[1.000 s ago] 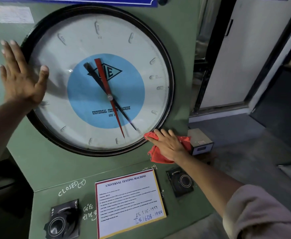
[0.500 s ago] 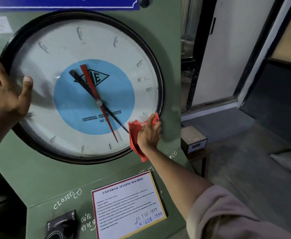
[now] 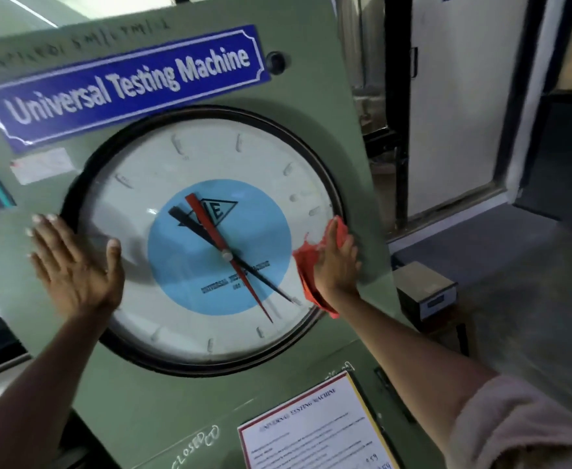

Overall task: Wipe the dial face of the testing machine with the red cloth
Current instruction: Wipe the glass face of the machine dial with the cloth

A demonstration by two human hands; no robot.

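The big round dial face [image 3: 176, 299] has a black rim, a white ring, a blue centre and red and black pointers. It is set in the green front of the testing machine [image 3: 345, 130]. My right hand [image 3: 337, 269] presses the red cloth [image 3: 306, 265] flat against the right edge of the glass, beside the rim. My left hand [image 3: 74, 265] lies flat with fingers spread on the dial's left rim, thumb on the glass, holding nothing.
A blue nameplate [image 3: 125, 82] sits above the dial. A white instruction sheet [image 3: 315, 424] is fixed on the sloped panel below. To the right stand a small grey box [image 3: 426, 289] on a stand and a doorway [image 3: 454, 113].
My right hand has slid the red cloth up from the dial's lower right rim to its right edge. My view has tilted upward, so the nameplate shows. My left hand stays on the left rim.
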